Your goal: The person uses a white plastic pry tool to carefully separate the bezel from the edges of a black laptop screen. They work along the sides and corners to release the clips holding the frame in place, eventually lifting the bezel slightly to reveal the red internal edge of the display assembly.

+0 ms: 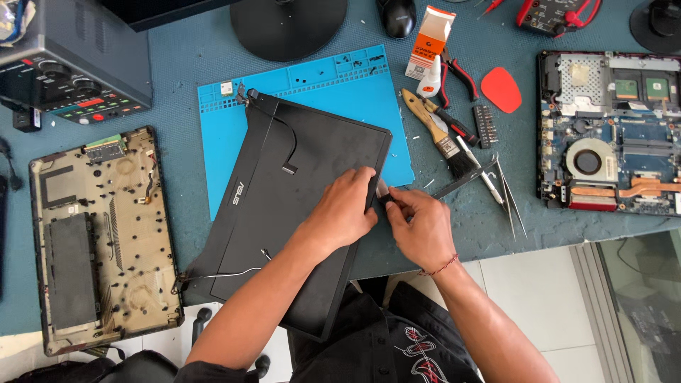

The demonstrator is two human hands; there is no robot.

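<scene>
1. Head view: right hand fingertips pinching something small and pale at the right edge of the black laptop lid; what exactly, cannot tell.
2. Left hand flat on the lid beside that edge, fingers bent, pressing down, holding nothing.
3. Lid lying tilted, partly over the blue mat.
4. Better to pull slowly, keep the lid pressed firmly.
5. Brush and tweezers near, to the right.

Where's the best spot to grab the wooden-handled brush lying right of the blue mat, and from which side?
Grip the brush by its bare wooden handle, the upper-left end near the blue mat, coming from above. The bristle end points lower right, crowded by a black strip, a screwdriver and tweezers; the handle end looks freer.
</scene>
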